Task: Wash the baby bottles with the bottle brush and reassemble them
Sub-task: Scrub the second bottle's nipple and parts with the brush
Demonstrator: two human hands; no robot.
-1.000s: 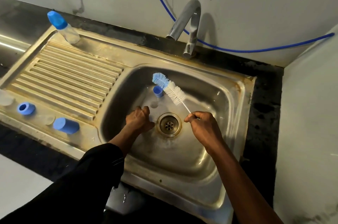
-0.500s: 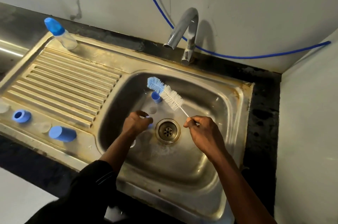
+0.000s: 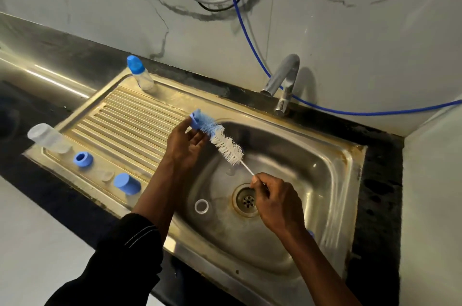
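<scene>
The left hand [image 3: 185, 148] was held up and to the left of the drain [image 3: 246, 200], thumb and fingers curled round a small blue collar [image 3: 195, 118]. The right hand [image 3: 277, 203], just right of the drain, pinched the thin wire stem of the bottle brush [image 3: 226, 145] between its fingertips. The brush slanted from that pinch up to the collar, its blue tip bristles pushed into the collar's opening and its white bristles bare between the two hands. The collar appeared to be light, rigid plastic and probably slick when wet, so it was best gripped by its outer wall, leaving the opening free. The brush stem looked thin and springy and its bristles soft, so a hold closer to the bristles would likely steady the tip. A clear ring [image 3: 201, 206] lay on the sink [image 3: 350, 155] floor just left of the drain. On the drainboard well left of the drain sat a blue cap [image 3: 126, 183], a small clear piece [image 3: 107, 175], a blue ring [image 3: 83, 158] and a clear bottle body [image 3: 47, 138]; whether the bottle body stood or lay could not be told. A capped bottle [image 3: 140, 76] stood far left of and beyond the drain. The tap [image 3: 285, 81] rose beyond the drain, a blue hose [image 3: 250, 43] trailed behind it, and dark counter [image 3: 382, 193] bordered the sink to the right of the drain.
</scene>
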